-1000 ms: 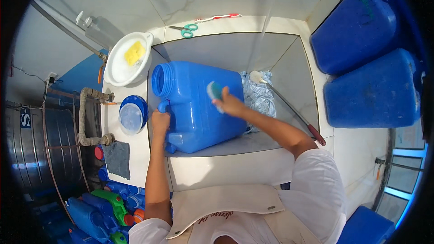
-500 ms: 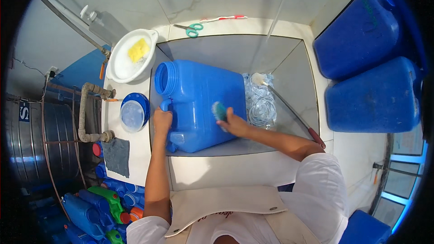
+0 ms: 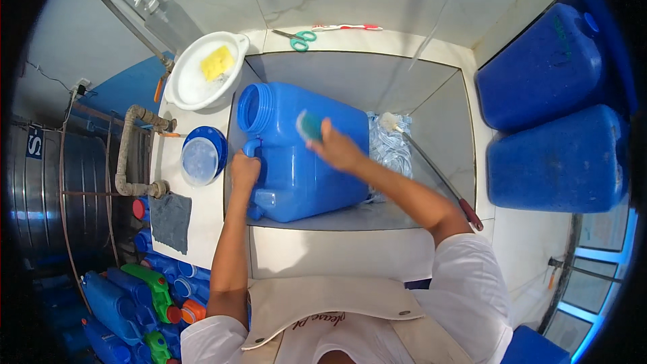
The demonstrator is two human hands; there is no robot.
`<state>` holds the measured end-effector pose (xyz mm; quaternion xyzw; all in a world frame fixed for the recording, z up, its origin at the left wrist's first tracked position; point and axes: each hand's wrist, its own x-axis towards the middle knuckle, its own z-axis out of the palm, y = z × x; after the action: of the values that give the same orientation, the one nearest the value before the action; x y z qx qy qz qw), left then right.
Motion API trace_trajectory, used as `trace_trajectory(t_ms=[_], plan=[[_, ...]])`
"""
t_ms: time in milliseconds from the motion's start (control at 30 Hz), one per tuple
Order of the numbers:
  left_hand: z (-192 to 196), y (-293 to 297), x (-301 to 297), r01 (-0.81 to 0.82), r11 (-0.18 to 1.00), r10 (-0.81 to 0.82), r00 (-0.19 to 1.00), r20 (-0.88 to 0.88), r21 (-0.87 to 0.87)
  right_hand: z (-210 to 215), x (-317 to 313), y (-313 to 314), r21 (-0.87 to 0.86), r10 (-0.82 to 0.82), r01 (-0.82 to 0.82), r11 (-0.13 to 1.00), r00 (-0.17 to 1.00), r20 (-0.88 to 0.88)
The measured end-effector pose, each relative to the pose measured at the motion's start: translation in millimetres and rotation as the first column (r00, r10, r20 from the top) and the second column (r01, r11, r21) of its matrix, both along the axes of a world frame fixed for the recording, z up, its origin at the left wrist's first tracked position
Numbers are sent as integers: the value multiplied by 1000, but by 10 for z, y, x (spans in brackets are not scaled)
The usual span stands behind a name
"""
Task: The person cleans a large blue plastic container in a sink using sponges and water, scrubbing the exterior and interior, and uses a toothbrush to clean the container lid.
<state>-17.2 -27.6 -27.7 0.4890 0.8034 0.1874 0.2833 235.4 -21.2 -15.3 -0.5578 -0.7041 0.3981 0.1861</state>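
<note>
A large blue jerry can lies on its side in the grey sink basin, its uncapped mouth pointing left. My left hand is wrapped round the handle near that mouth. Over the can's upper side, my right hand grips a teal scrub brush, its pale bristles facing up and left. Whether the brush touches the can is hard to tell. Behind the can's base sits a bundle of pale blue-white material, with the white head of a long-handled brush resting on it.
On the left ledge are a white basin of suds with a yellow sponge, blue lids and a grey cloth. Scissors and a toothbrush lie behind the sink. Two blue cans stand right.
My right hand has moved the scrub brush up and left along the can, toward its mouth. My left hand keeps its hold on the handle. The whole view has shifted slightly.
</note>
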Motion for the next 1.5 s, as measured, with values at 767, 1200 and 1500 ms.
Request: trace_trajectory(t_ms=[767,1200,1500], plan=[[7,-101,-61,-46,997,46,999,-12,-69,-156,12,7,-7,77,-77,997,995,65],[4,-68,-10,-20,999,20,1000,-5,-26,-541,337,606,-144,-213,220,965,975,61],[-103,-62,-107,-10,1000,10,1000,26,0,-1586,849,-1240,136,281,-288,948,957,68]])
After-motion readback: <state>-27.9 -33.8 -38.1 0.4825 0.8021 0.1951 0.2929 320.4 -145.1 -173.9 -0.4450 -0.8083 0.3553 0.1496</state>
